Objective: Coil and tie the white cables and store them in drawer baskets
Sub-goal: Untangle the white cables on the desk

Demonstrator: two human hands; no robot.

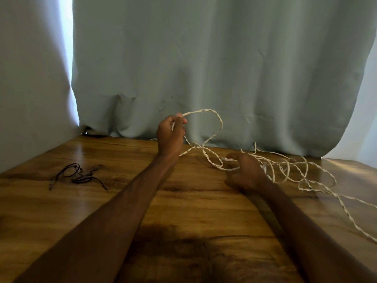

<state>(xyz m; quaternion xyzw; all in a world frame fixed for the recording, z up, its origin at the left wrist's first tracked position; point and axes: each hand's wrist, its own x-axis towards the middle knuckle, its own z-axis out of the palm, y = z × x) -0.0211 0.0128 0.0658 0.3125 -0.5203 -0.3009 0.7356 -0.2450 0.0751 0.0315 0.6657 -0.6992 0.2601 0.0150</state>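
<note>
The job looked barely begun. The left hand [171, 132], raised off the table [183, 211] toward 12 o'clock, gripped the cable [206, 109] in a closed fist. A single loop arched out of that fist toward 1 o'clock and dropped back to the wood. The right hand [244, 173] rested low at about 2 o'clock, with its fingers curled round a strand and pinching it near the thumb. Most of the cable lay loose and tangled from 2 to 4 o'clock, and one long run trailed off the right edge of the view. It appeared that only the first turn of a coil was being formed. No tie had been made, and no drawer or basket was in view. A black cord [81, 178] lay uncoiled at 9 o'clock, well apart from both hands. A curtain [224, 68] hung behind the table. Winding, tying and storing all seemed left to do.
</note>
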